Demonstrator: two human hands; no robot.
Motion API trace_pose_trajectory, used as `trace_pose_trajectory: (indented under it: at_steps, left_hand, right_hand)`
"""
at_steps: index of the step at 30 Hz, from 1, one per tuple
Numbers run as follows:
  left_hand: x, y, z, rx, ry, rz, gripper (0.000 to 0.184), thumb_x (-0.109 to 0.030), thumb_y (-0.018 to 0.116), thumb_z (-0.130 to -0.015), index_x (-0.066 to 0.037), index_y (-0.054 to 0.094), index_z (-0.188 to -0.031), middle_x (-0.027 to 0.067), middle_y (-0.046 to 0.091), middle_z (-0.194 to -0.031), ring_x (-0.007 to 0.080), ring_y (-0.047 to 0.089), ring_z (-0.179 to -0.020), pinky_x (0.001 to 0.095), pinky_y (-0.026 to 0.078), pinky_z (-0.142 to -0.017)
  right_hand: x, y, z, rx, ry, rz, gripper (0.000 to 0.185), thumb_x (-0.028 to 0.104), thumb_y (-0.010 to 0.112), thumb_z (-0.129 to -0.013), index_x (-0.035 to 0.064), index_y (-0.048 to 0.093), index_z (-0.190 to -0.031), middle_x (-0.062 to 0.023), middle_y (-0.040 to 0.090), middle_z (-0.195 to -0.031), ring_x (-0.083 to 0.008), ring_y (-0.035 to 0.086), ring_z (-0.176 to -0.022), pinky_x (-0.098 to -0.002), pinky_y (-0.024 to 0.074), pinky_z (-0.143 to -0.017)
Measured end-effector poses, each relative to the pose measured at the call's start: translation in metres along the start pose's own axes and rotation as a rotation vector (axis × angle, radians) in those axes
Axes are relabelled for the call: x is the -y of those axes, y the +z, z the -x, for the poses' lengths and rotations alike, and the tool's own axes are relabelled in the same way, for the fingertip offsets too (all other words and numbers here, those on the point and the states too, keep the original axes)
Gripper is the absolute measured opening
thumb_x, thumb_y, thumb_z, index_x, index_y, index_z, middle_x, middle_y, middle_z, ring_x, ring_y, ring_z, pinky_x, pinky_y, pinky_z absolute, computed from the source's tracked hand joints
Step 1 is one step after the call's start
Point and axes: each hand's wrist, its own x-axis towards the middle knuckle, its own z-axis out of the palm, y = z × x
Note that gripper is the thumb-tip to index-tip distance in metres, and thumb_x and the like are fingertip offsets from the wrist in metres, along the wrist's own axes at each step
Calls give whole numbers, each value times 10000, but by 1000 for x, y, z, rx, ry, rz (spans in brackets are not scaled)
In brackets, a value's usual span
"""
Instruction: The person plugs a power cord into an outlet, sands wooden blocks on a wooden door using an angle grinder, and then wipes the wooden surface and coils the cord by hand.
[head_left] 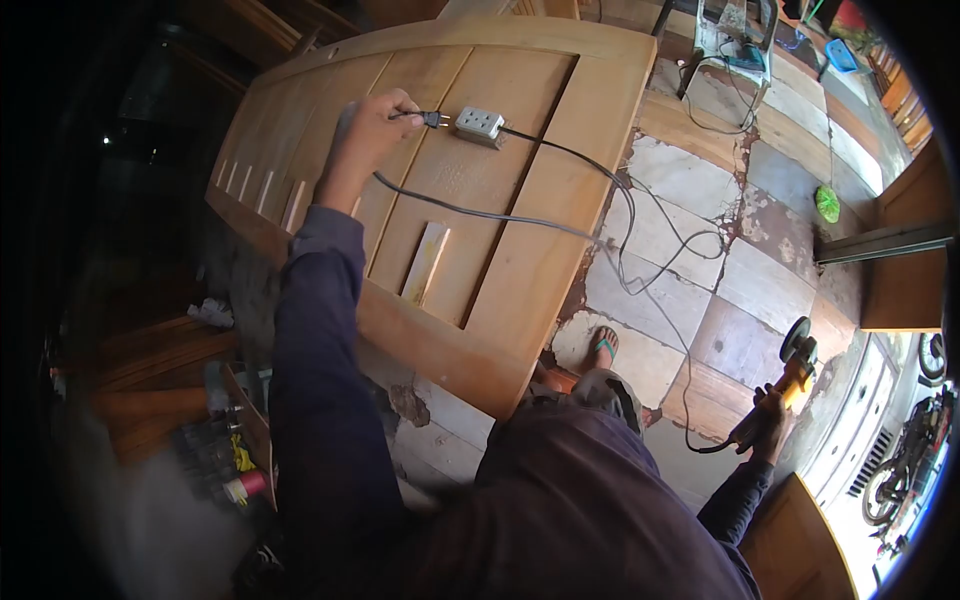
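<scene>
A: What lies nearest the camera in the head view?
B: The wearer's dark garment [560, 490]; the left sleeve [325, 400] extends beside the panelled wooden board [600, 110].
A: How are the left fingers set?
B: The left hand [372, 135] is nearly closed, thumb and fingertips pinching the black plug [432, 119] at its cord end; the prongs face the socket block [480, 122], apart from it.
A: And the right?
B: The right hand [768, 425] curls around the angle grinder [797, 380], over the tiled floor [690, 180]; some fingertips are hidden.
A: Probable handling?
B: Plug: light, firm, best gripped by its moulded body; its cord [500, 217], flexible. Grinder: heavier, rigid, front-weighted; hold the body, clear of the disc [796, 339].
</scene>
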Motion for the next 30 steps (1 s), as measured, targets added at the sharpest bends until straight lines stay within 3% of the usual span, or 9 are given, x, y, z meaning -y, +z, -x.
trace_pose_trajectory:
  at_steps: [1,3,4,5,7,12,16,22,30]
  left_hand:
    - [-8,13,-6,-8,-48,-51,120,-153,823,-903,-71,763,-967,22,679,-747,86,601,-716,307,478,-665]
    - [10,43,-33,-2,-69,-173,142,-203,831,-884,-100,789,-973,92,754,-883,220,709,-840,386,543,-747]
    - [15,54,-46,-1,-82,-235,155,-228,835,-874,-115,802,-975,127,792,-950,288,763,-903,425,576,-788]
    - [13,59,-54,-5,-70,-267,151,-223,833,-873,-120,805,-980,136,791,-978,320,760,-934,444,581,-813]
    - [8,66,-65,-11,-48,-335,148,-214,828,-870,-131,811,-991,153,789,-1035,384,753,-996,481,592,-864]
    - [0,77,-84,-3,-115,-484,160,-201,760,-911,-114,815,-1034,199,776,-1100,402,747,-1065,503,596,-925]
    - [11,81,-95,42,-89,-528,193,-211,710,-939,-94,819,-1046,220,771,-1113,414,745,-1077,515,600,-924]
    - [2,76,-102,155,-18,-619,217,-215,704,-937,-52,816,-1026,219,778,-1076,421,752,-1042,503,615,-892]
    - [-1,88,-127,130,-48,-613,270,-189,680,-949,-12,800,-1114,286,738,-1179,433,726,-1140,510,600,-934]
  right_hand:
    - [-7,9,10,-8,5,-14,622,353,801,-888,-82,600,-1285,-179,706,-1137,-274,744,-984,-376,606,-908]
    - [-19,31,29,-18,32,-74,612,365,796,-885,-66,609,-1276,-145,704,-1058,-239,727,-891,-349,597,-829]
    - [-15,45,43,1,3,-55,585,401,776,-913,-70,636,-1231,-155,691,-1055,-243,723,-902,-357,606,-858]
    - [-19,57,52,-20,22,-103,560,365,785,-874,-38,632,-1230,-116,702,-946,-202,706,-823,-323,570,-753]
    - [-20,67,63,38,117,-51,548,376,785,-863,-25,639,-1206,-110,700,-905,-195,691,-785,-315,563,-724]
    - [-16,93,86,49,139,-18,503,345,767,-838,-5,630,-1173,-92,687,-881,-195,682,-774,-327,562,-707]
    - [-28,89,80,93,129,12,540,408,765,-856,-2,632,-1181,-78,676,-867,-182,667,-767,-312,539,-685]
    - [-18,96,75,96,127,8,519,386,762,-843,3,636,-1170,-85,675,-849,-184,662,-739,-314,534,-656]
    - [-9,107,73,105,153,9,506,370,767,-834,0,638,-1154,-77,669,-851,-186,665,-748,-320,539,-674]
